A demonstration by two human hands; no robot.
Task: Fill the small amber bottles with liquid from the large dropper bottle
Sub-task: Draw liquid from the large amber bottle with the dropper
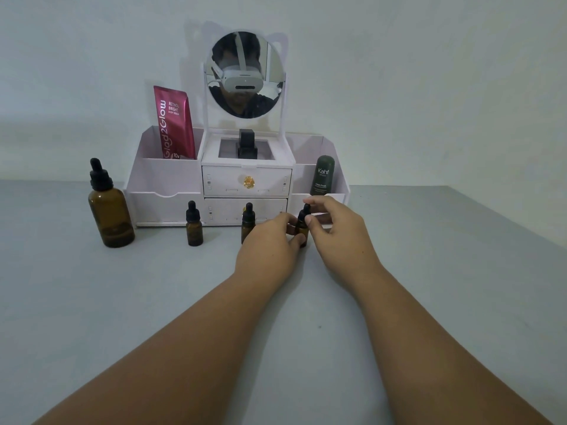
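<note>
The large amber dropper bottle [110, 210] stands at the left of the grey table with a little dark liquid at its bottom. Three small amber bottles with black dropper caps stand in a row before the organizer: the left one [194, 225], the middle one [248, 220], and the right one [302, 225]. My left hand [270, 243] wraps its fingers round the body of the right small bottle. My right hand [337, 231] pinches that bottle's black dropper cap with thumb and fingers. The middle bottle is partly hidden behind my left hand.
A white cosmetic organizer [165, 182] with two drawers and a round mirror [245, 75] stands at the back against the wall. It holds a red sachet [175, 124], a dark green Kahf bottle [322, 176] and a black bottle [247, 145].
</note>
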